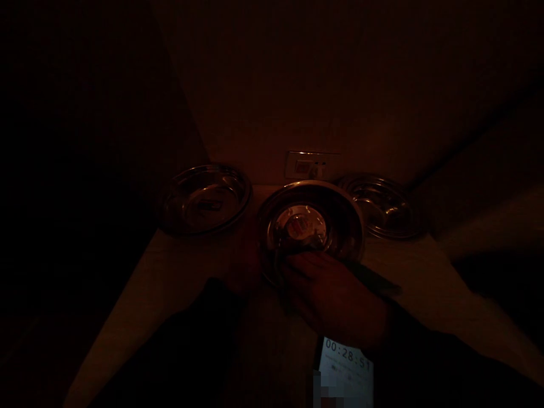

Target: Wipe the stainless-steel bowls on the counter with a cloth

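Observation:
In dim light, a shiny metal bowl (346,224) is tilted toward me at the middle of the table, a round label (298,226) on its inner bottom. My left hand (244,260) is at the bowl's left side and seems to grip the rim; its fingers are mostly lost in shadow. My right hand (327,292) reaches over the near rim into the bowl, fingers bent and pressed together on a dark cloth. A greenish part of that cloth (378,279) sticks out to the right beyond the hand.
A round metal dish (204,226) stands at the back left, and metal plates (395,232) lie at the back right. Behind the bowl, a socket plate (291,165) is on the wall. A lit phone (351,374) showing a timer lies near me on the pale table (140,300).

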A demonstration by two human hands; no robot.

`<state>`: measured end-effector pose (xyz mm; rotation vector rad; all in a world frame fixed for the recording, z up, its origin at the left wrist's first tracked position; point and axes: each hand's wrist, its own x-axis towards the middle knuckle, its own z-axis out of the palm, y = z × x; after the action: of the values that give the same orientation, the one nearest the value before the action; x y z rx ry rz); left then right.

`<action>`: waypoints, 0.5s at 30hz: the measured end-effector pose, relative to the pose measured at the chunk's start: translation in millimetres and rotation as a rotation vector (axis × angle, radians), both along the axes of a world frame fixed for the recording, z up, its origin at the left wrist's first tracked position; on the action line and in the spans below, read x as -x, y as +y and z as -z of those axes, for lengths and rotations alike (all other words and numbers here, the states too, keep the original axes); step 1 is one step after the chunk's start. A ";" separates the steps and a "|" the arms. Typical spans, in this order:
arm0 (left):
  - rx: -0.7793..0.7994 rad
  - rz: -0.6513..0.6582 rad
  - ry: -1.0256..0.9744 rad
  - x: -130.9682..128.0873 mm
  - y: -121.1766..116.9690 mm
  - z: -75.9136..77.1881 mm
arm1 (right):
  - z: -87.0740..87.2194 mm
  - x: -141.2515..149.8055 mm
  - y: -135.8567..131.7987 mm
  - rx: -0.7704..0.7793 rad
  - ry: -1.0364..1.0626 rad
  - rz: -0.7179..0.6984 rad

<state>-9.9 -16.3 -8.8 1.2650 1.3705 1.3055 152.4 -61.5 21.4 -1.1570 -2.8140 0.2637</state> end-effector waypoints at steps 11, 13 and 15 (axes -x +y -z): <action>0.017 0.011 0.078 -0.4 6.5 3.8 | 0.0 4.2 -2.9 0.000 0.062 0.016; 0.028 -0.015 0.088 1.0 7.2 4.3 | 2.2 16.8 0.5 0.000 0.140 0.072; 0.021 -0.029 0.099 2.9 7.6 5.1 | 3.1 21.0 2.0 0.024 0.171 0.096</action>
<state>-12.8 -8.6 -13.9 1.3147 1.4729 1.2598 131.4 -59.5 18.4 -1.2082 -2.6070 0.3707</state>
